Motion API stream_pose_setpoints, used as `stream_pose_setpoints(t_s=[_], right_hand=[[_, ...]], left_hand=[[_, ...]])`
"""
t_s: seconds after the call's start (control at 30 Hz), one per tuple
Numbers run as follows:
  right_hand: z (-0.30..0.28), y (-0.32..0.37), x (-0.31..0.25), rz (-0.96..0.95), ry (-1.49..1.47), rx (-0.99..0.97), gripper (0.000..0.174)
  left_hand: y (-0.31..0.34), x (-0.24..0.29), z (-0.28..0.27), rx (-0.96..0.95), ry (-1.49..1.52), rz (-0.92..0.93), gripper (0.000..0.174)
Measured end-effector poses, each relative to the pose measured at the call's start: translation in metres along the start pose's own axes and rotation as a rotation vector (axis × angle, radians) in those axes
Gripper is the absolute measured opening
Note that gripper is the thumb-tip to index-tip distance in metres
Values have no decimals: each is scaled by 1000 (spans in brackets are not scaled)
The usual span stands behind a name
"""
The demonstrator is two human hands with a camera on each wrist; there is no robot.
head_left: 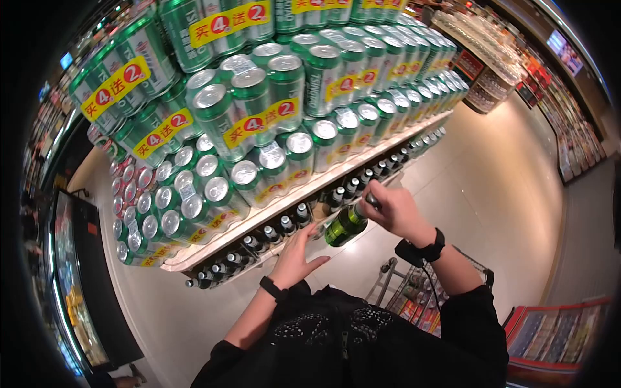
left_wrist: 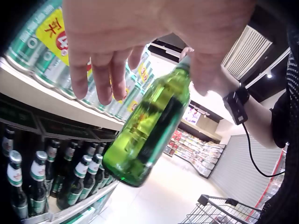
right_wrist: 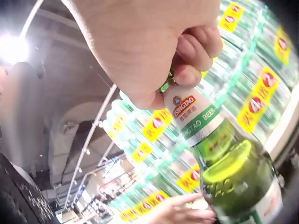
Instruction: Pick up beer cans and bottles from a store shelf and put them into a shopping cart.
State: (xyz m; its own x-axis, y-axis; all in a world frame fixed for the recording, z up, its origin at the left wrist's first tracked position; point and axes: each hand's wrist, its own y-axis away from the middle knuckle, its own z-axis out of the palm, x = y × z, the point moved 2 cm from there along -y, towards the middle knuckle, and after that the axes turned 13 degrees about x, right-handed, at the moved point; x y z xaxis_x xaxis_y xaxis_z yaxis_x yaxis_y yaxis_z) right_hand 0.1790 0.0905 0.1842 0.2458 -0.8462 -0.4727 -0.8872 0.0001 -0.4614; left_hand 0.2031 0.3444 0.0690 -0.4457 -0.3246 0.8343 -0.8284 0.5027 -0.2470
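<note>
My right hand (head_left: pixel 393 210) grips a green beer bottle (head_left: pixel 346 226) by its neck, in front of the shelf. The right wrist view shows curled fingers around the top of the bottle (right_wrist: pixel 238 172), with a white Tsingtao label below them. The bottle hangs tilted, its base toward the left hand. My left hand (head_left: pixel 299 257) is held out beside the bottle's base, fingers extended and thumb spread, holding nothing. In the left wrist view the fingers of that hand (left_wrist: pixel 140 23) point down beside the bottle (left_wrist: pixel 149 126).
Dark bottles (head_left: pixel 288 224) line a low shelf under a wooden ledge (head_left: pixel 265 210). Stacked green beer cans (head_left: pixel 249 123) with yellow promotion bands rise above. A shopping cart (head_left: pixel 414 294) stands at the right on pale tiles (head_left: pixel 479 187). Another display (head_left: pixel 559 343) is at the lower right.
</note>
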Motion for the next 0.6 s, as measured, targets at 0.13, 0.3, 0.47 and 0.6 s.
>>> stream_pose_setpoints(t_s=[0.13,0.3,0.47,0.6], right_hand=[[-78,-8,-29,120,-197,54,21],[-141,-19,-44,205,-253,118,30],[-161,-20,-20,348,-330,50,37],[-155,-16,-7,436,-545,88,40]], left_hand=[[-15,41,35,-254,276,67,126],[-7,90,61,-327,638,-77,109],[7,135,67,-385,951,-167,98],[20,139,75,-444,1061,-245,97]])
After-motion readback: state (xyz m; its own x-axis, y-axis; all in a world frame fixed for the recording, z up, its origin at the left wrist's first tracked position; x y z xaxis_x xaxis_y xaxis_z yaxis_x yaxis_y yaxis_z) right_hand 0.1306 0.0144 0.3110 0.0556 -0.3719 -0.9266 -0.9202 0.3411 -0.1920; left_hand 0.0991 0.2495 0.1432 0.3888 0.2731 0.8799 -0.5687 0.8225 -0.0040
